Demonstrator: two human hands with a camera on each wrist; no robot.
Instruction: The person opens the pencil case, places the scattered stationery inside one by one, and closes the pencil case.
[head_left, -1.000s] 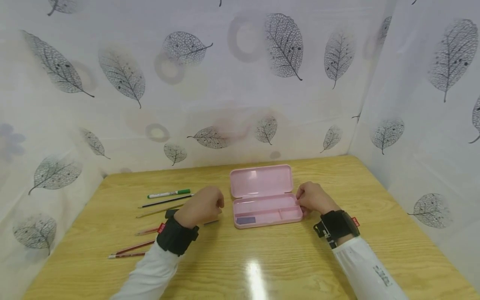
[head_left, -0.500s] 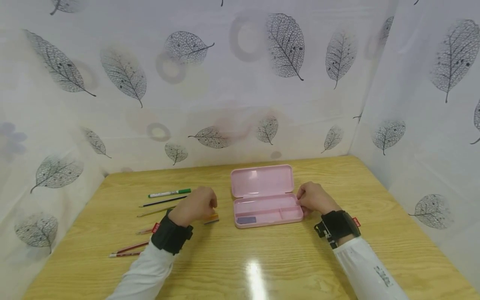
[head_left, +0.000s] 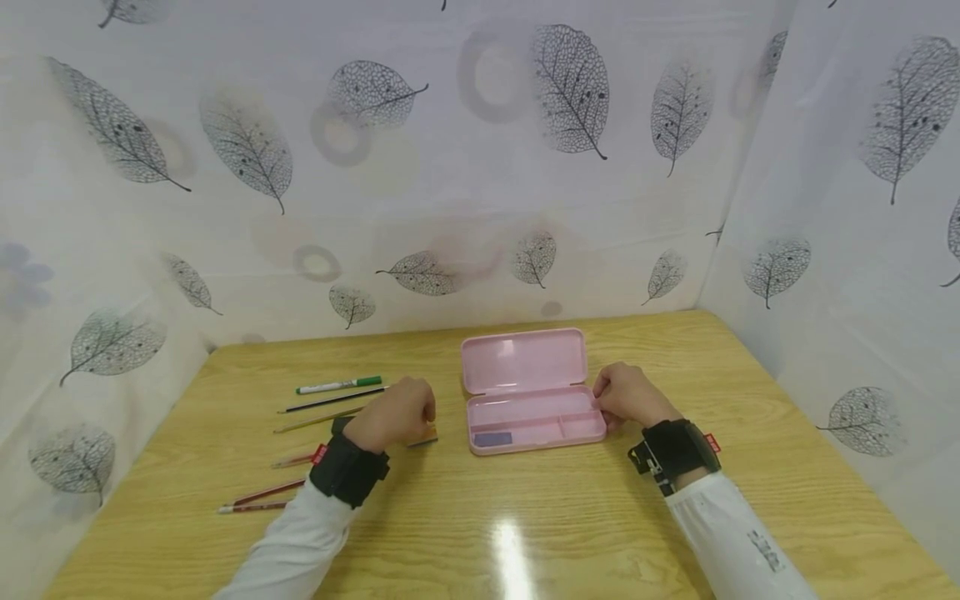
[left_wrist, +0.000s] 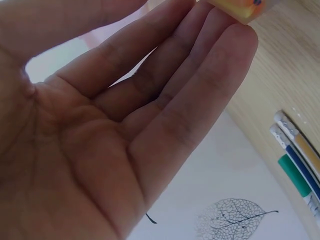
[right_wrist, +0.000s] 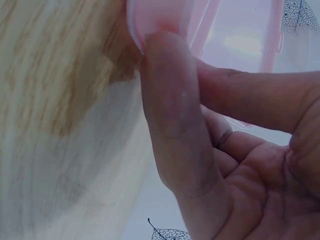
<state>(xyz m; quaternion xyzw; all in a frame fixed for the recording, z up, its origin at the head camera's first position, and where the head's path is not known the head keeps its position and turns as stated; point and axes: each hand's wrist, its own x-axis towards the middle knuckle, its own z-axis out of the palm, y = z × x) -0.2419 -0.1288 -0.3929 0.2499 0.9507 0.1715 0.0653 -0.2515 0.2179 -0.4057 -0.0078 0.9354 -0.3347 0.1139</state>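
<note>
pink pencil case pinched by right hand; orange object seen at left hand's fingertips, whether grasped cannot be told.

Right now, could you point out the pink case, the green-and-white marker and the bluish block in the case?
Pink case (head_left: 521, 410): head view, floor of its long back compartment.
Green-and-white marker (head_left: 336, 386): head view, its white barrel.
Bluish block (head_left: 492, 439): head view, its top face.

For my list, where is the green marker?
In the head view, the green marker lies left of the pink case, just beyond the dark pencil.
</note>
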